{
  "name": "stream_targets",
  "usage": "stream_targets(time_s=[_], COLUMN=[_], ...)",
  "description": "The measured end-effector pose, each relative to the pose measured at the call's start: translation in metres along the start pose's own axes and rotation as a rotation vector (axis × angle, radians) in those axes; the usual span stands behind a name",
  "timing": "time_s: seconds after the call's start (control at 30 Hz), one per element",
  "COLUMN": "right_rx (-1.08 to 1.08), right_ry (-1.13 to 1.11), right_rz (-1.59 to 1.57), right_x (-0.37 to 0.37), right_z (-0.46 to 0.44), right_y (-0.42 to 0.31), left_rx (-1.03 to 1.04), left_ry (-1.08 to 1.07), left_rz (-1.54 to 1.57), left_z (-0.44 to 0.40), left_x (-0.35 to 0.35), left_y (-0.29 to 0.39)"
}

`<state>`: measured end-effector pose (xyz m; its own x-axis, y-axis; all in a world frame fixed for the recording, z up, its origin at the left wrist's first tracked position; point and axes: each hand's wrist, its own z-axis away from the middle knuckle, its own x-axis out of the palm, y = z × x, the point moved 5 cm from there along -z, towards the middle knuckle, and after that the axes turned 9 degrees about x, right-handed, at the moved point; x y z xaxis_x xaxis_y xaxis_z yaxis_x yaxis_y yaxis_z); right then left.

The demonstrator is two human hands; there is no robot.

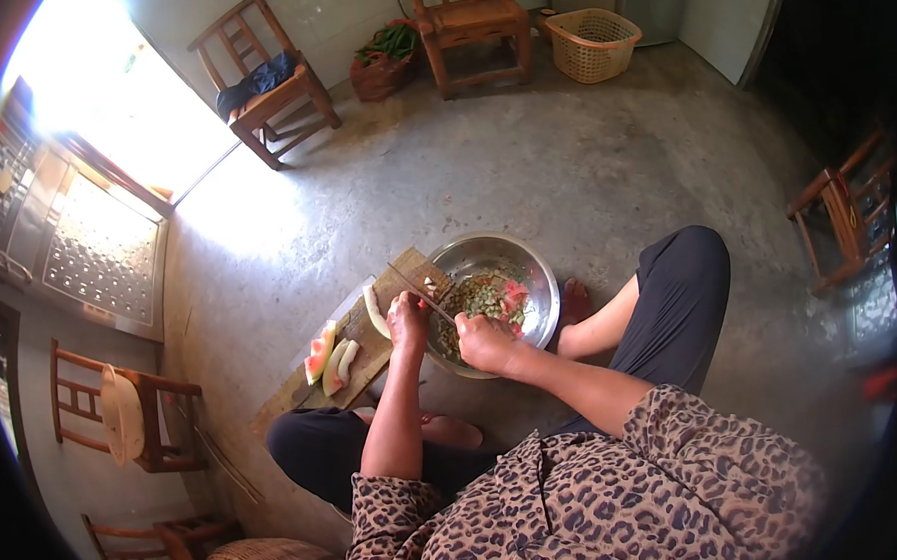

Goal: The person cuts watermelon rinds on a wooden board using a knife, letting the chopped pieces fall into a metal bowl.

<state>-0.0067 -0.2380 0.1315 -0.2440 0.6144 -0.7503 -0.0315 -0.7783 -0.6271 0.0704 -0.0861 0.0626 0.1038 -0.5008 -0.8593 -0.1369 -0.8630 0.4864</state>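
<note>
A knife (424, 294) spans from the wooden board to the metal bowl, its handle end in my right hand (487, 344), whose fingers are wrapped round it. My left hand (407, 323) is closed at the board's edge, beside the blade; what it pinches is too small to make out. Under it lies the wooden board (377, 352), bearing a pale rind strip (375, 311) and melon pieces with red flesh (321, 352). The steel bowl (543, 306) holds chopped green bits and red pulp (514, 295).
Wooden chairs stand along the wall, one with dark cloth (260, 80), one with a straw hat (122, 414). A red bag of greens (383, 68) and a plastic basket (593, 45) sit at the back. My knees flank the board and bowl.
</note>
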Motion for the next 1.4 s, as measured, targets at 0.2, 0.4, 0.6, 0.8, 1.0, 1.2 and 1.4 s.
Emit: stream_targets(time_s=[0.2, 0.4, 0.6, 0.8, 1.0, 1.2, 1.4], right_rx=[-0.001, -0.022, -0.084, -0.077, -0.032, -0.146, -0.048], right_ry=[0.055, 0.056, 0.027, 0.025, 0.043, 0.085, -0.044], right_rz=[-0.174, -0.107, -0.042, -0.056, -0.123, -0.114, -0.034], right_x=[0.013, 0.005, 0.001, 0.003, 0.005, 0.015, 0.002], right_z=[-0.02, -0.014, -0.006, -0.011, -0.017, -0.02, -0.009], right_y=[0.019, 0.013, 0.006, 0.01, 0.016, 0.018, 0.007], left_rx=[0.013, -0.063, -0.06, 0.005, 0.022, -0.068, -0.028], left_ry=[0.007, 0.04, -0.007, -0.028, -0.033, 0.021, -0.01], left_rz=[0.024, 0.038, -0.046, -0.033, -0.003, 0.091, -0.044], left_z=[0.002, 0.002, 0.002, 0.002, 0.0, 0.003, 0.0], left_x=[-0.004, -0.006, -0.005, -0.006, -0.005, -0.005, 0.001], left_y=[0.005, 0.002, -0.003, 0.002, 0.002, -0.003, -0.009])
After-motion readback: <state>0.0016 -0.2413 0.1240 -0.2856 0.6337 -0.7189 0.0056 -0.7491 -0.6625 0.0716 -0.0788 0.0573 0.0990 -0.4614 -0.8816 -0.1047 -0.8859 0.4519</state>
